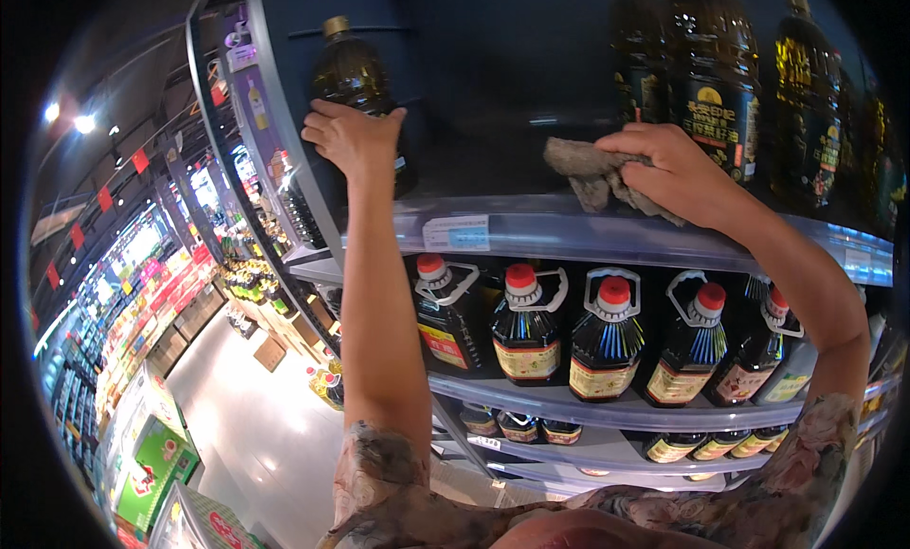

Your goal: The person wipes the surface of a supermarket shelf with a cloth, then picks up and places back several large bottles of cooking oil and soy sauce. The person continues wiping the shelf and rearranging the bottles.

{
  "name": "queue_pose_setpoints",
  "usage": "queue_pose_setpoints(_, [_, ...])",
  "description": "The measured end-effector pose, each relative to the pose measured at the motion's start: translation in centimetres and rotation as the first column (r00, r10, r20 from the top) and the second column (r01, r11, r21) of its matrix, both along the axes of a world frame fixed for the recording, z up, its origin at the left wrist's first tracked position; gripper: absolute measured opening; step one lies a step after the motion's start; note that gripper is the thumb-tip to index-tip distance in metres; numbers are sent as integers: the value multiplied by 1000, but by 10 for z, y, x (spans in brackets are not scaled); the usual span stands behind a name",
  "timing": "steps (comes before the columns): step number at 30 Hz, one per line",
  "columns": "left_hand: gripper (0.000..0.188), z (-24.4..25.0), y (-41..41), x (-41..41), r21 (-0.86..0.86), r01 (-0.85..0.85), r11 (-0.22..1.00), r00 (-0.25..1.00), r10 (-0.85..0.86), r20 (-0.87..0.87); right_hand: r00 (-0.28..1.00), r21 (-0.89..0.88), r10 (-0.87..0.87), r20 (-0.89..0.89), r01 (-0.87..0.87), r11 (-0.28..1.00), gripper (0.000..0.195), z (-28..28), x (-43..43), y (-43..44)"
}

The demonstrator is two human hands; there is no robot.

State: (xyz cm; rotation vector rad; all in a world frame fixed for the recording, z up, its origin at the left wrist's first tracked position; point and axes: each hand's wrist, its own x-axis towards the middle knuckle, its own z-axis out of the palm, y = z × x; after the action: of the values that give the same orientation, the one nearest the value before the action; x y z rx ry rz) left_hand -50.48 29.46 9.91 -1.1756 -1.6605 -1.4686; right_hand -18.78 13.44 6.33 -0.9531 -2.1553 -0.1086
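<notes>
My left hand (355, 133) is wrapped around a dark oil bottle (352, 69) with a gold cap, at the left end of the upper shelf. The hand covers much of the bottle's lower part. In my right hand (675, 168) is a crumpled grey-brown cloth (586, 165), which hangs down by the shelf's front edge. Just beyond that hand stands a large oil bottle (714, 115) with a dark, gold-printed label. Another gold-capped bottle (810, 115) is to its right.
A clear front strip (554, 240) with a price tag (456, 234) edges the upper shelf. Below are several red-capped jugs (604, 350) with white handles. A metal upright (295, 115) bounds the shelf on the left. Beyond it runs a shop aisle floor (249, 421) with display cases (156, 471).
</notes>
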Motion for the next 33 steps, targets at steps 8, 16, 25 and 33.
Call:
queue_pose_setpoints(8, [121,-4,35,-16,61,474,878,874,-478,86,995,76,-62,81,56,996,37,-1,3,-1])
queue_pose_setpoints(16, [116,0,49,29,90,764,638,590,-749,300,993,113,-80,89,70,991,36,-5,5,0])
queue_pose_setpoints(25, [73,5,50,136,31,952,306,288,-923,255,991,214,-98,86,78,974,35,-15,2,3])
queue_pose_setpoints(33, [93,36,9,102,-334,937,103,293,-754,589,994,221,-107,-3,105,970,35,-14,13,26])
